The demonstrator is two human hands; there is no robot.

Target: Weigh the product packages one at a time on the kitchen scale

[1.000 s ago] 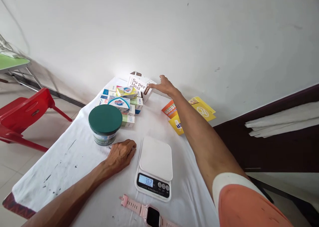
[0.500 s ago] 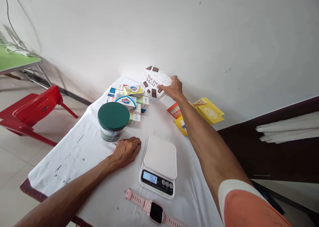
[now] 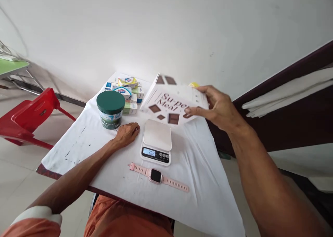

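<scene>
My right hand (image 3: 217, 107) grips the right end of a white "Su-per Meal" box (image 3: 169, 103), lifted behind and partly over the far edge of the kitchen scale (image 3: 157, 136). The scale's plate bears nothing, and its display reads 362. On the cloth left of the scale rests my left hand (image 3: 127, 133), fingers curled; whether anything is under them is hidden. Just behind that hand stands a tub with a dark green lid (image 3: 110, 102). A pink-strapped watch (image 3: 156, 175) lies in front of the scale.
Several small boxes (image 3: 128, 82) are stacked behind the tub on the white-clothed table (image 3: 85, 140). A bit of a yellow package (image 3: 193, 85) shows behind the raised box. A red chair (image 3: 36, 108) stands left, near a green table (image 3: 11, 66); a wall rises behind.
The right hand has brought the white box nearer and to the right, from the back of the table toward the scale. The view has shifted, and the left hand stays beside the scale.
</scene>
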